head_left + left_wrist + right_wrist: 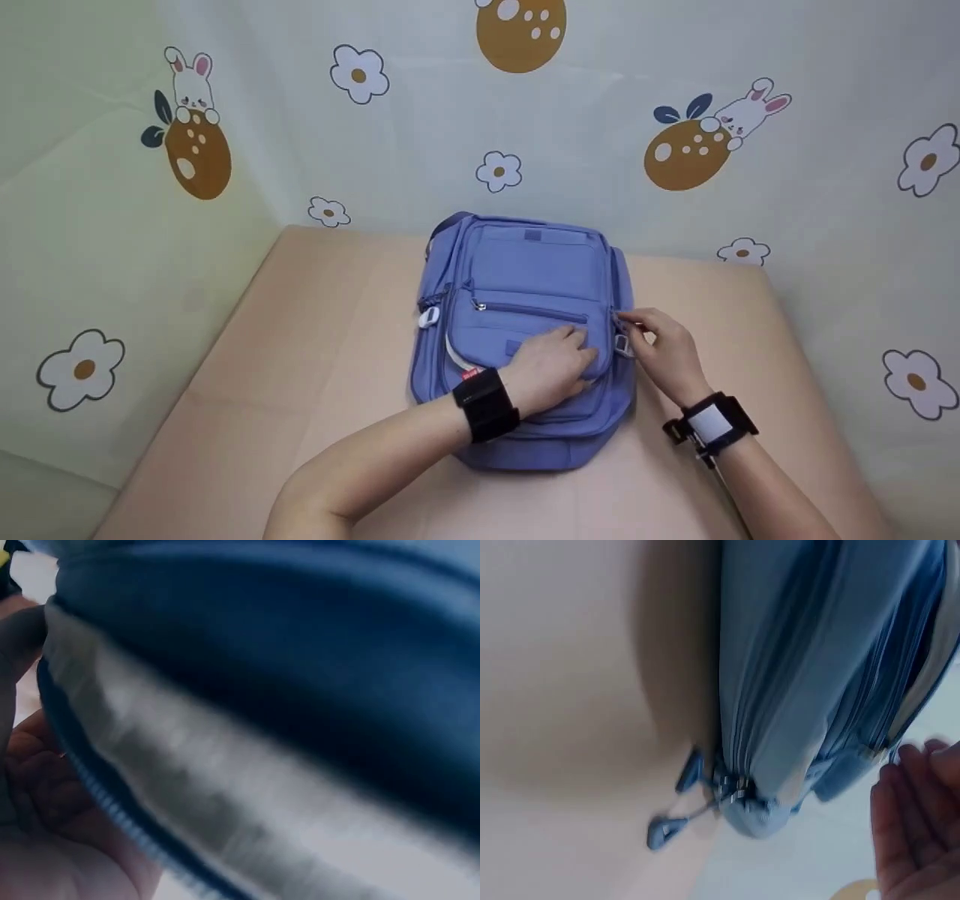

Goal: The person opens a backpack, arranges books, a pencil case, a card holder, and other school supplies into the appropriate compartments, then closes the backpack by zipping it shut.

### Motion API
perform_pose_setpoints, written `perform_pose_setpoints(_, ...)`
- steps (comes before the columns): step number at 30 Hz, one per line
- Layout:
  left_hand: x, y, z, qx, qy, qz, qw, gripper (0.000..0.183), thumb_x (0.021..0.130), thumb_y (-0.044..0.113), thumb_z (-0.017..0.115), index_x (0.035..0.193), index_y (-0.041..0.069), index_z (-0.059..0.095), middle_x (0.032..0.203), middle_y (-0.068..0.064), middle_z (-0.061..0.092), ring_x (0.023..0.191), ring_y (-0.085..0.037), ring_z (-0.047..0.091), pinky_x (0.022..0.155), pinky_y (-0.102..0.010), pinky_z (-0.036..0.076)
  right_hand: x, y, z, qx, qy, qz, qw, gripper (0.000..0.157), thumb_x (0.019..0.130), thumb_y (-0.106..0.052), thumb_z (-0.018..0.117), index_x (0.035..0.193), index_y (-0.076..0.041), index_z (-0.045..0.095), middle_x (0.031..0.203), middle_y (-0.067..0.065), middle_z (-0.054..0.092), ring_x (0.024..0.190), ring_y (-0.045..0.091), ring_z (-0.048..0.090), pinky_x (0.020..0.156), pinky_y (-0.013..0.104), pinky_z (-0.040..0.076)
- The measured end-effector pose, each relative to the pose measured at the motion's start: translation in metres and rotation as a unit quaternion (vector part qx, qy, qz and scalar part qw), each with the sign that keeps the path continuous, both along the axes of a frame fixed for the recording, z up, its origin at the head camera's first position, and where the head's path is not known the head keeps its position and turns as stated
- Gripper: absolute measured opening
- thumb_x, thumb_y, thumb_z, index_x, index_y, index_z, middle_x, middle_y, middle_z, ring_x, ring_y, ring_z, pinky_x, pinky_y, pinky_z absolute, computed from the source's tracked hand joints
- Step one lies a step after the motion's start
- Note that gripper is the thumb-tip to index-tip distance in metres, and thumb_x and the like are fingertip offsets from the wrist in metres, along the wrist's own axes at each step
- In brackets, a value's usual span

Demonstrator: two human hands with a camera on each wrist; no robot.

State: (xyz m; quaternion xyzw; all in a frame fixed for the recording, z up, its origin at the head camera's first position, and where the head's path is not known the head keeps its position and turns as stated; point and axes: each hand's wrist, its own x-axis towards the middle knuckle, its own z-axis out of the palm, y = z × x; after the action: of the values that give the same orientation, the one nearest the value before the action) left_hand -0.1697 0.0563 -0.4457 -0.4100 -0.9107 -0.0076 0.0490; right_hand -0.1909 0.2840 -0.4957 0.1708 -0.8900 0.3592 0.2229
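Note:
A blue backpack (536, 266) lies front side up on the table, its front pocket partly unzipped. My left hand (551, 367) reaches across the lower front pocket and holds the pocket's edge. In the left wrist view, the thumb and fingers of that hand (52, 817) are at the opening, where pale lining (172, 742) shows beside the zipper teeth. At the bag's right side, my right hand (667, 349) pinches a zipper pull, mostly hidden by the fingertips. In the right wrist view, the fingers (900, 817) meet at the end of the pocket's zipper.
A white buckle-like tag (428, 317) hangs on the bag's left side, and another (622, 344) sits by my right hand. Two zipper pulls (667, 831) dangle from the main zipper. The table (337, 300) has a pinkish cover; a patterned curtain (420, 135) stands behind it.

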Motion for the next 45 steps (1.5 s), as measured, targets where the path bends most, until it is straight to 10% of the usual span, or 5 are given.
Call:
perform_pose_setpoints(8,-0.001,-0.004,-0.005,0.019,0.011,-0.015,0.9996,0.044,0.095,0.039,0.070,0.132,0.015,0.069,0.142,-0.012,0.060,0.132,-0.029,0.055,0.108,-0.037,0.046,-0.025,-0.007,0.003,0.042,-0.121,-0.021,0.992,0.032,0.096,-0.005,0.065,0.126,0.004,0.069,0.118,0.024,0.068,0.097,0.036,0.064,0.083,0.050,0.053)
perform_pose_setpoints(28,-0.002,-0.005,-0.004,0.019,0.015,-0.015,0.9996,0.045,0.094,0.037,0.071,0.134,0.016,0.068,0.140,-0.011,0.061,0.131,-0.028,0.056,0.107,-0.037,0.046,-0.027,-0.001,0.000,0.050,-0.053,-0.034,0.997,0.013,0.092,-0.007,0.074,0.104,-0.003,0.077,0.090,0.009,0.073,0.082,0.025,0.061,0.072,0.039,0.045)
perform_pose_setpoints(45,-0.002,-0.004,-0.007,0.003,0.008,-0.011,0.9999,0.047,0.098,0.039,0.066,0.139,0.016,0.065,0.145,-0.013,0.057,0.135,-0.028,0.053,0.112,-0.038,0.041,0.018,-0.002,0.010,0.199,0.084,0.016,0.976,0.014,0.079,0.000,0.085,0.090,-0.007,0.079,0.082,0.004,0.074,0.069,0.024,0.060,0.063,0.039,0.047)
